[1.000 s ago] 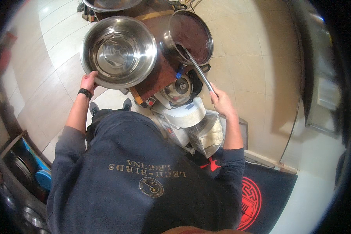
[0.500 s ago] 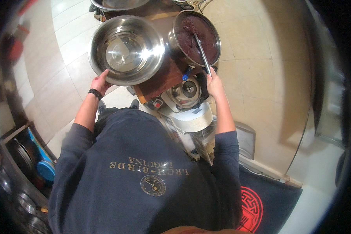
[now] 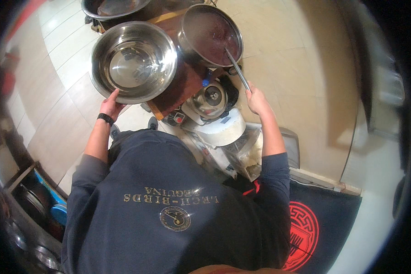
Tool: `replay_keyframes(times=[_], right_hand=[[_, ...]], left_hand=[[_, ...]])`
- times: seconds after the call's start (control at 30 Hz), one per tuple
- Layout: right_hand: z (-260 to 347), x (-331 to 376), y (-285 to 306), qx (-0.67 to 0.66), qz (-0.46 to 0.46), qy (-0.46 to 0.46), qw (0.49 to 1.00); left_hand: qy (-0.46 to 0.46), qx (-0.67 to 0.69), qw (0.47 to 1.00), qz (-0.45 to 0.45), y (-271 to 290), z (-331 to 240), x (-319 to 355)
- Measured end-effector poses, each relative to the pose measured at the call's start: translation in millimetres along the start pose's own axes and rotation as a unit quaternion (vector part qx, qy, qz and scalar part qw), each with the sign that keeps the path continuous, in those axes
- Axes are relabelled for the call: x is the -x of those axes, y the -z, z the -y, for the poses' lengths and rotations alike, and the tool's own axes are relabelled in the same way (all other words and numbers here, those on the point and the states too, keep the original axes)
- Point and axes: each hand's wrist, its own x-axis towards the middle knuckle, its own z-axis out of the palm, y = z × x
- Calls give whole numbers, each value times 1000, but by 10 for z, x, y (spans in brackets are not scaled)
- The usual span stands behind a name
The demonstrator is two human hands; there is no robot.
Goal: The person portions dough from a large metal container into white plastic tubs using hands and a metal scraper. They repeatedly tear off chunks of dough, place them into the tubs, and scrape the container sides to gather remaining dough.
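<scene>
A wide, shiny steel basin (image 3: 167, 68) sits at the left end of a reddish-brown surface (image 3: 172, 93). My left hand (image 3: 112, 105) is closed on its near rim, and the bottom holds a little clear liquid or just a reflection. To the right stands a deep steel pot (image 3: 182, 43) full of dark purple-red liquid (image 3: 210, 34). Closed around a long metal handle (image 3: 238, 68) is my right hand (image 3: 258, 99), just outside the pot's near right edge. The handle slants over the rim, and its far end is sunk in the liquid, so its head is hidden.
On the near side of the pot are a round metal lid (image 3: 210, 98) and a white round-topped appliance (image 3: 223, 130). Another large pan (image 3: 116, 8) stands at the far left. A dark mat with a red emblem (image 3: 301, 235) lies at lower right.
My right hand has drawn the handle toward me and to the right, so it enters the liquid nearer the pot's close right side. My left hand keeps its hold. The whole view has shifted slightly.
</scene>
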Motion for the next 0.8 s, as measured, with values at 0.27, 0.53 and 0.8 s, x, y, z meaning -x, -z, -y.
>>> replay_keyframes(times=[0.27, 0.53, 0.8], right_hand=[[-5, 424, 416, 17, 41, 79, 996], [79, 522, 678, -81, 144, 25, 986], [349, 190, 278, -51, 91, 67, 992]], left_hand=[[24, 24, 999, 30, -48, 4, -42], [4, -5, 1000, 7, -81, -1, 19], [-28, -14, 998, -55, 146, 4, 65]])
